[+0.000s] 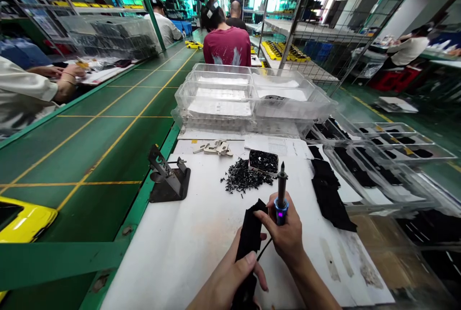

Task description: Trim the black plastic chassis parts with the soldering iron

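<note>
A long strip of black fabric [251, 233] hangs over the front of the white worktop, with my left hand [232, 269] closed around its lower part. My right hand [288, 233] grips a soldering iron [281, 195] with a blue collar, its dark tip pointing up. The thumb of that hand also touches the upper end of the black strip. Beyond my hands lies a heap of small black pieces [242, 175], and a small tray [263, 162] full of similar pieces sits beside it. What lies under the fabric in my left palm is hidden.
A metal iron stand [171, 180] is at the worktop's left edge. Pale plastic parts [218, 148] lie farther back, before stacked clear trays [212, 113]. Black fabric pieces [326, 190] and more trays line the right. A green conveyor [118, 123] runs left; co-workers sit nearby.
</note>
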{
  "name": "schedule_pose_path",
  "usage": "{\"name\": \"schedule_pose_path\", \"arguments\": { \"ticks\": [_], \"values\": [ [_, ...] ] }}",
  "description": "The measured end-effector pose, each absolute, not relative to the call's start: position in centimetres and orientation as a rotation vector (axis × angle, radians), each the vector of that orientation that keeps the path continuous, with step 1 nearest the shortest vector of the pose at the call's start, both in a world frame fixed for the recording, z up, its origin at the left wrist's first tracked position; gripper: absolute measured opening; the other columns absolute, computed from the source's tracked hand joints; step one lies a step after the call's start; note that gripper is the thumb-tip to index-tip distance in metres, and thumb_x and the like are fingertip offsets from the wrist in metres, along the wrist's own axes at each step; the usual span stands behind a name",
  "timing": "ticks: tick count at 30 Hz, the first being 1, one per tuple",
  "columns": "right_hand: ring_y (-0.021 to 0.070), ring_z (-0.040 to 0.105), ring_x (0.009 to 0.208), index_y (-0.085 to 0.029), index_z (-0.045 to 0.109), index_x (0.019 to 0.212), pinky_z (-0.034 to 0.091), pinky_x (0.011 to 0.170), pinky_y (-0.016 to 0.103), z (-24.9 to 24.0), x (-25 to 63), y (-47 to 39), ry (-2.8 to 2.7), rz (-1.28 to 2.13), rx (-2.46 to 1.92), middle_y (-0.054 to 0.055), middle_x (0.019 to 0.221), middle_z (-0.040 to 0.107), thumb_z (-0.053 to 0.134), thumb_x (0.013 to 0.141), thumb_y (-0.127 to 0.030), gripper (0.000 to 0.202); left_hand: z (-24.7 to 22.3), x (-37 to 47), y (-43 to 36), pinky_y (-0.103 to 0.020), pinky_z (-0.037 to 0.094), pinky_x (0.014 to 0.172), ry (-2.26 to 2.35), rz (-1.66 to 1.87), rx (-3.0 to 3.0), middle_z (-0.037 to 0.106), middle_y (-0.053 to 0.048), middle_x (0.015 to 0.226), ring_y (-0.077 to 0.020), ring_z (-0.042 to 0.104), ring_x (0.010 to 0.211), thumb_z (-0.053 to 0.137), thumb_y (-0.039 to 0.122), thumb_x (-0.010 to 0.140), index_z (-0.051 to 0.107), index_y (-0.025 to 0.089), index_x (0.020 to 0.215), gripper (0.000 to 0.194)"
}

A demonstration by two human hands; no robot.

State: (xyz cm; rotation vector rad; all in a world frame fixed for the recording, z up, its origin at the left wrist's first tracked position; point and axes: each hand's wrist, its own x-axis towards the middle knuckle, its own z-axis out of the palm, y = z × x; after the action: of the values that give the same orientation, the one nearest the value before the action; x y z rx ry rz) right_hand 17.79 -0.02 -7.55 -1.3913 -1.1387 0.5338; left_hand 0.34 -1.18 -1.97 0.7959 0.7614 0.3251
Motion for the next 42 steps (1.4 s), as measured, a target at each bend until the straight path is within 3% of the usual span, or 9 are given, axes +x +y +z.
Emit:
{"name": "schedule_pose_path", "arguments": {
  "ticks": [7,13,20,22,25,29,33,38,42],
  "values": [
    [0.0095,0.038,0.053,-0.023,0.052,0.084,0.034,0.043,0.021,-6.6,17.7,0.0,-1.126,0.634,-1.381,-0.006,0.072,0.045,0.081,0.072,-0.035,0.033,-3.8,0.5,-1.6,-0.025,0.046,0.05,0.659,0.422,0.488,0.067,-0.009,0.085,-0.0181,0.067,0.054,0.038,0.073,0.087,0.041,0.016,0.142,0.079],
    [0.0097,0.04,0.057,-0.02,0.066,0.101,0.038,0.053,0.024,-5.0,18.1,-0.4,-0.961,0.709,-1.387,-0.005,0.069,0.045,0.071,0.084,-0.035,0.023,-4.7,1.1,-1.4,-0.029,0.048,0.057,0.56,0.543,0.407,0.067,-0.011,0.085,-0.0236,0.072,0.061,0.021,0.066,0.094,0.043,0.01,0.142,0.077],
    [0.0055,0.029,0.044,-0.016,0.069,0.084,0.022,0.04,0.021,-5.6,18.4,1.8,-0.934,1.155,-1.191,-0.007,0.056,0.04,0.077,0.077,-0.039,0.025,-4.0,1.0,-0.8,-0.039,0.054,0.072,0.303,0.575,0.311,0.065,-0.012,0.109,-0.0264,0.069,0.083,0.059,0.05,0.087,0.058,0.016,0.126,0.052],
    [0.0049,0.028,0.043,-0.017,0.068,0.083,0.023,0.039,0.021,-5.8,18.0,2.2,-0.941,1.195,-1.14,-0.008,0.055,0.041,0.078,0.075,-0.041,0.027,-4.9,1.4,-0.2,-0.037,0.055,0.07,0.294,0.619,0.271,0.063,-0.011,0.104,-0.0244,0.066,0.085,0.063,0.05,0.084,0.067,0.014,0.108,0.044],
    [0.0049,0.031,0.042,-0.018,0.067,0.08,0.03,0.039,0.021,-5.7,17.4,2.6,-0.975,1.226,-1.076,-0.006,0.056,0.046,0.078,0.075,-0.043,0.028,-6.4,1.8,0.8,-0.03,0.055,0.057,0.312,0.609,0.244,0.059,-0.004,0.085,-0.0169,0.062,0.067,0.074,0.052,0.074,0.068,0.014,0.083,0.039],
    [0.0068,0.044,0.046,-0.02,0.072,0.087,0.043,0.048,0.024,-4.8,17.0,2.8,-1.039,1.191,-1.062,-0.003,0.07,0.053,0.076,0.078,-0.042,0.024,-6.8,1.5,1.7,-0.022,0.05,0.043,0.352,0.59,0.238,0.057,0.002,0.074,-0.0119,0.059,0.057,0.081,0.046,0.068,0.069,0.018,0.093,0.04],
    [0.0141,0.054,0.076,-0.025,0.077,0.097,0.047,0.069,0.027,-3.9,16.9,2.6,-1.106,0.994,-1.161,0.001,0.087,0.053,0.075,0.08,-0.034,0.019,-5.8,0.8,2.1,-0.018,0.051,0.047,0.445,0.653,0.207,0.057,0.005,0.07,-0.0101,0.062,0.06,0.082,0.037,0.072,0.068,0.015,0.107,0.044],
    [0.0097,0.04,0.054,-0.02,0.072,0.104,0.034,0.047,0.023,-3.9,17.3,1.2,-0.946,0.95,-1.298,-0.004,0.065,0.046,0.066,0.087,-0.043,0.028,-4.2,0.6,2.2,-0.021,0.055,0.059,0.64,0.775,0.247,0.069,0.001,0.079,-0.0099,0.064,0.062,0.08,0.022,0.075,0.069,0.017,0.103,0.031],
    [0.0074,0.033,0.046,-0.016,0.069,0.102,0.027,0.043,0.021,-4.3,18.6,-1.3,-0.798,1.015,-1.362,-0.007,0.052,0.038,0.066,0.087,-0.047,0.034,-3.1,0.9,2.1,-0.022,0.055,0.059,0.809,0.814,0.383,0.071,-0.003,0.074,-0.0133,0.066,0.063,0.079,0.022,0.077,0.069,0.013,0.093,0.021]
  ]
}}
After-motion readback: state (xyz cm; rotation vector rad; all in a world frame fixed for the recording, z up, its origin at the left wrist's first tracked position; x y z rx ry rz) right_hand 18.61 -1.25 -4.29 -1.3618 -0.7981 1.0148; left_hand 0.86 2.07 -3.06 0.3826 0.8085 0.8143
